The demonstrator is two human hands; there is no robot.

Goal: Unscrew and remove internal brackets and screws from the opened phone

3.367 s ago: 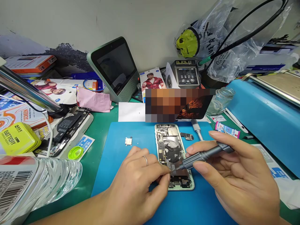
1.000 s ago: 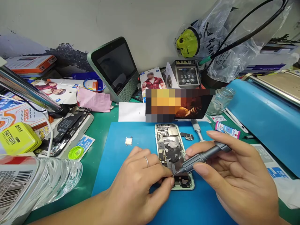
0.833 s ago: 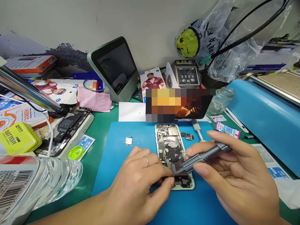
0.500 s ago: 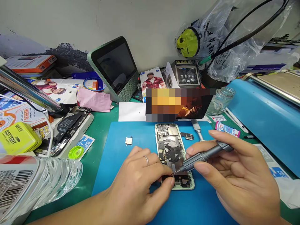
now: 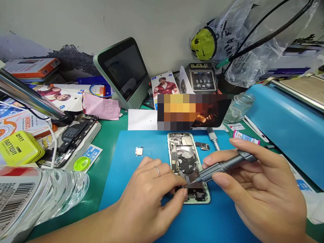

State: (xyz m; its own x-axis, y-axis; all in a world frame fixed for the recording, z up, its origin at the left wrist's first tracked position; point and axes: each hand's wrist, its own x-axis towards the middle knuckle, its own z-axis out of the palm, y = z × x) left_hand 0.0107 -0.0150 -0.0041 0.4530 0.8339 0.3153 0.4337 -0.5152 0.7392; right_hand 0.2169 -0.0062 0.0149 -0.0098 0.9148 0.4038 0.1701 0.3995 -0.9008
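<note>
An opened phone (image 5: 186,162) with its inner boards bare lies on the blue mat (image 5: 121,168). My right hand (image 5: 263,182) grips a grey screwdriver (image 5: 220,167), slanted down to the left over the phone's lower part. At the driver's thin tip, my left hand (image 5: 152,192) rests over the phone's lower left edge, thumb and index finger curled close around the tip. Whatever may lie between those fingers is too small to make out. A small metal plate (image 5: 139,151) is on the mat left of the phone; a dark small part (image 5: 202,145) lies to its right.
A propped screen (image 5: 212,113) stands behind the phone, partly pixelated. To the left are a second opened phone (image 5: 73,138), a yellow battery box (image 5: 21,148) and a clear plastic container (image 5: 63,192). A glass jar (image 5: 239,108) stands at the back right.
The thumb and index finger of my left hand have parted slightly at the driver's tip. My right hand with the screwdriver has shifted a little to the right.
</note>
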